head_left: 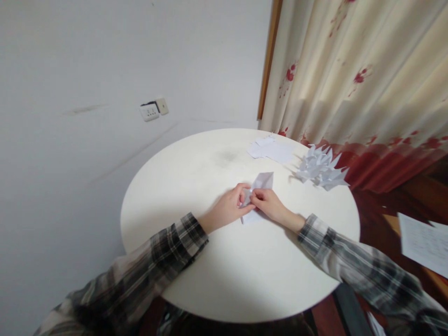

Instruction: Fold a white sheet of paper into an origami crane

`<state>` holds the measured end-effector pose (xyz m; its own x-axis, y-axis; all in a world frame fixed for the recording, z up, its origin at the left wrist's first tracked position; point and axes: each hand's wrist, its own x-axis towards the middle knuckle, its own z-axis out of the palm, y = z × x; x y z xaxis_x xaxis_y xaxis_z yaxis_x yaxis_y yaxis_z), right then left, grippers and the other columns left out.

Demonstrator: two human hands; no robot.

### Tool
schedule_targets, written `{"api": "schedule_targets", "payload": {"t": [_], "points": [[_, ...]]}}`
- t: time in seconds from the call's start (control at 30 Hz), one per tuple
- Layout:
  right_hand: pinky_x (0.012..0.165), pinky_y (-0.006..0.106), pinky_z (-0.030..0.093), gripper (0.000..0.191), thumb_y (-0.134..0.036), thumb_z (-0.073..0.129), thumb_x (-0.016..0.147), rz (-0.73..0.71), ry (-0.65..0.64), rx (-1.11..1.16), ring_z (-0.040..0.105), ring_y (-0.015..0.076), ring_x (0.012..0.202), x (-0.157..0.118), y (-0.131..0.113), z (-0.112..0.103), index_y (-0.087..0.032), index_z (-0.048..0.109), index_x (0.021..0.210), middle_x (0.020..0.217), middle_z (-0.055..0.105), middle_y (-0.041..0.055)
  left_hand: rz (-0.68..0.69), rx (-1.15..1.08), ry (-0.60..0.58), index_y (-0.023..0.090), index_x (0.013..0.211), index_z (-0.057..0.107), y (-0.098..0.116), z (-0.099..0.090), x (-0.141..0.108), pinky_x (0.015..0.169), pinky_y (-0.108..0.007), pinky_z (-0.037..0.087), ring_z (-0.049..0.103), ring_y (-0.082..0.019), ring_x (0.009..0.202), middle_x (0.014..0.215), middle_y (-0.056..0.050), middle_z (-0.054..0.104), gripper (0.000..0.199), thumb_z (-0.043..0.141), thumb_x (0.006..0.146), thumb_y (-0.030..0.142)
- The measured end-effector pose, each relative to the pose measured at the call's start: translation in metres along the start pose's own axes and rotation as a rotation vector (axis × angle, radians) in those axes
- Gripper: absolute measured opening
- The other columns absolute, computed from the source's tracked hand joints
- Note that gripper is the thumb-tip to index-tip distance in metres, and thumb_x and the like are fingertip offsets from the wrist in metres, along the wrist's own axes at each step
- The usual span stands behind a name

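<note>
A partly folded sheet of white paper (264, 180) lies at the middle of the round table, tilted up at its far corner. My left hand (233, 204) grips its left edge, with the fingers curled and the thumb near the lower side. From the right, my right hand (269, 204) pinches the same paper, its thumb and forefinger close to my left fingertips. Another part of the paper shows below the hands. The creases under my fingers are hidden.
On the white round table (224, 275), flat paper sheets (271, 150) lie at the back. A cluster of folded paper cranes (319, 167) stands at the right edge. Beyond are a curtain (350, 84), a wall socket (150, 112) and, lower right, a printed sheet (425, 242).
</note>
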<state>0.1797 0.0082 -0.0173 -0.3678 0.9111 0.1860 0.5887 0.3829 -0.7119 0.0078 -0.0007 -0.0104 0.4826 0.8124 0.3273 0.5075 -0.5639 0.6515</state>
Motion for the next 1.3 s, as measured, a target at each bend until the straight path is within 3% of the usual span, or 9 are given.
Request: {"api": "schedule_targets", "payload": {"t": [0.13,0.27,0.5,0.8,0.93,1.07,1.2,1.3], "points": [[0.049,0.021,0.026,0.025,-0.024,0.044,0.081,0.015,0.000,0.003,0.040,0.0078,0.048,0.000,0.002,-0.002,-0.017,0.046,0.057,0.050,0.049,-0.0036,-0.027,0.042,-0.027,0.017,0.087,0.051,-0.001,-0.008,-0.004,0.062,-0.023,0.040,0.050,-0.012,0.068,0.074,0.001,0.052,0.018,0.053,0.081,0.034],[0.050,0.021,0.027,0.026,-0.023,0.044,0.080,0.019,0.012,0.001,0.041,0.0076,0.047,0.002,-0.001,-0.002,-0.016,0.046,0.056,0.049,0.051,-0.0031,-0.042,0.302,-0.036,0.018,0.061,0.044,0.000,-0.004,-0.009,0.061,-0.025,0.036,0.047,-0.013,0.064,0.065,0.002,0.048,0.028,0.054,0.080,0.037],[0.050,0.021,0.028,0.022,-0.019,0.044,0.077,0.010,0.049,-0.010,0.042,0.0078,0.048,-0.002,-0.005,-0.002,-0.016,0.046,0.056,0.050,0.052,-0.0027,0.009,0.547,-0.066,0.019,0.057,0.041,0.003,0.013,-0.009,0.057,-0.026,0.033,0.048,-0.014,0.061,0.062,0.002,0.048,0.022,0.046,0.079,0.021],[0.051,0.021,0.028,0.015,-0.019,0.048,0.072,0.005,0.048,-0.082,0.040,0.0077,0.050,-0.005,-0.010,-0.005,-0.015,0.052,0.058,0.053,0.051,-0.0028,0.003,0.693,-0.103,0.016,0.066,0.054,0.013,0.021,-0.006,0.063,-0.030,0.040,0.055,-0.018,0.063,0.065,-0.004,0.058,0.017,0.043,0.079,0.017],[0.051,0.021,0.027,0.015,-0.018,0.048,0.073,-0.007,0.042,-0.113,0.040,0.0077,0.050,-0.004,-0.007,-0.005,-0.015,0.050,0.058,0.052,0.049,-0.0032,0.057,0.582,-0.130,0.016,0.064,0.053,0.011,0.016,-0.003,0.064,-0.030,0.041,0.054,-0.017,0.063,0.064,-0.002,0.056,0.024,0.045,0.084,0.028],[0.050,0.021,0.025,0.014,-0.015,0.048,0.072,-0.016,0.045,-0.157,0.039,0.0074,0.049,-0.002,-0.004,-0.005,-0.016,0.047,0.058,0.052,0.047,-0.0037,0.184,0.283,-0.225,0.017,0.069,0.054,0.002,-0.002,-0.003,0.068,-0.026,0.042,0.053,-0.014,0.071,0.070,-0.001,0.055,0.031,0.039,0.091,0.031],[0.049,0.021,0.026,0.012,-0.017,0.050,0.073,-0.009,0.027,-0.186,0.040,0.0077,0.048,-0.004,-0.006,-0.006,-0.016,0.050,0.060,0.053,0.048,-0.0033,0.203,0.079,-0.189,0.017,0.087,0.059,-0.007,-0.013,-0.005,0.079,-0.027,0.045,0.056,-0.015,0.086,0.091,-0.004,0.060,0.015,0.051,0.086,0.031],[0.049,0.021,0.026,0.013,-0.019,0.050,0.076,-0.003,0.014,-0.191,0.041,0.0082,0.049,-0.005,-0.007,-0.008,-0.015,0.052,0.063,0.054,0.049,-0.0024,0.233,0.018,-0.209,0.018,0.102,0.059,-0.012,-0.011,-0.008,0.092,-0.032,0.043,0.055,-0.017,0.103,0.109,-0.006,0.061,0.021,0.053,0.085,0.030]]}}
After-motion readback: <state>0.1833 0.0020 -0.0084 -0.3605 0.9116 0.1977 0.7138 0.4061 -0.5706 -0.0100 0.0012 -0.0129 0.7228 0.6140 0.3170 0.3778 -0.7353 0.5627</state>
